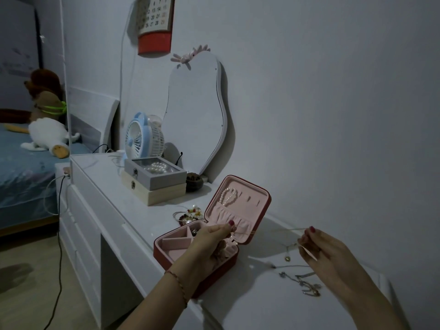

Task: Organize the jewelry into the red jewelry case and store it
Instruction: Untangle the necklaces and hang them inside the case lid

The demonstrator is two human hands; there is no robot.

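Observation:
The red jewelry case (166,252) lies open on the white dresser, pink inside, its lid upright with a pearl bracelet (229,196) hung in it. My left hand (212,244) hovers over the case's tray and pinches one end of a thin necklace chain (273,231). My right hand (321,251) pinches the other end, so the chain stretches between them. A small pendant (287,258) dangles below it. More silver chains (302,282) lie on the dresser under my right hand. Beaded bracelets (190,215) are piled behind the case.
A grey glass-lidded box (154,173) with pearls sits on a wooden box (164,195) behind the case. Further back stand a blue fan (142,139), a wavy mirror (197,115) and a small dark pot (194,182). The dresser's front edge (133,236) runs left of the case; a bed is beyond.

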